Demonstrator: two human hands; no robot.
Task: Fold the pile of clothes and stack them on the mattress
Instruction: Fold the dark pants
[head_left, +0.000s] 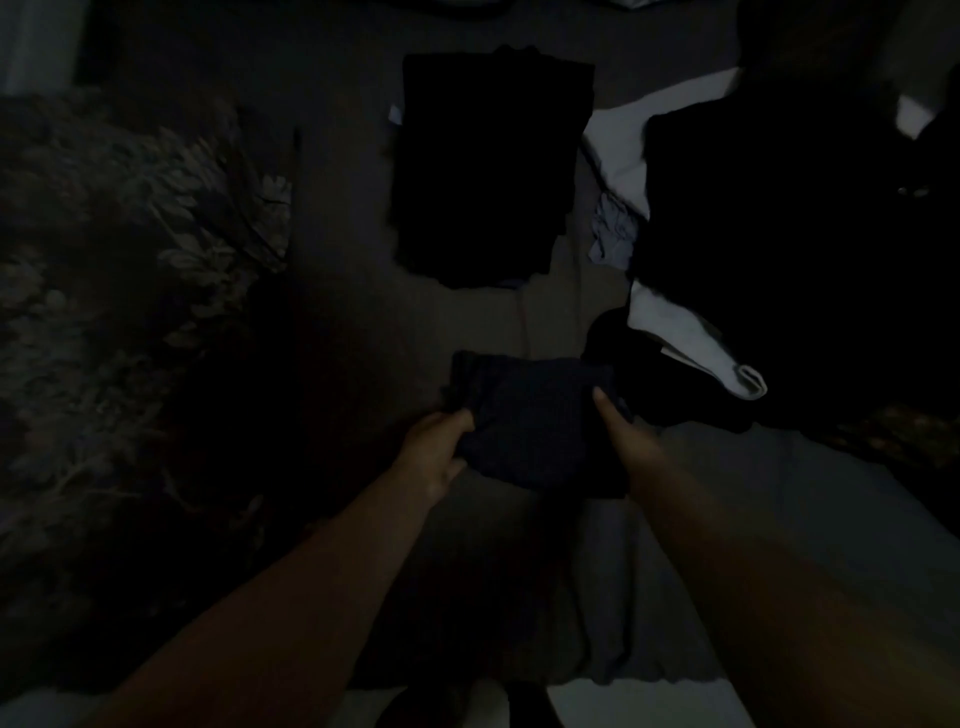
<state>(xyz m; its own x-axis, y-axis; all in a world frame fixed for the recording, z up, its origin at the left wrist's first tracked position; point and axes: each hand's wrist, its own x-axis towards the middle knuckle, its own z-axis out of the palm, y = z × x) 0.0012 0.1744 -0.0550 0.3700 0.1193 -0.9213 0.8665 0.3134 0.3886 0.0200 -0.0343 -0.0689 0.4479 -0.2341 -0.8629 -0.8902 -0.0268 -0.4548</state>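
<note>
Gripped at both side edges by left hand (441, 447) and right hand (615, 415), near the folded black stack (493, 171): soft, light, floppy dark folded garment (540, 426).

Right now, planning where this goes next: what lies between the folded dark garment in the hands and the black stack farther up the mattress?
In the head view, only bare mattress separates the folded dark garment from the black stack.

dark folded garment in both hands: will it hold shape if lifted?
Probably floppy: the folded garment is soft cloth, sagging at its near edge. Likely light; the left hand and right hand grip opposite sides. One-sided lifting may unfold it.
</note>
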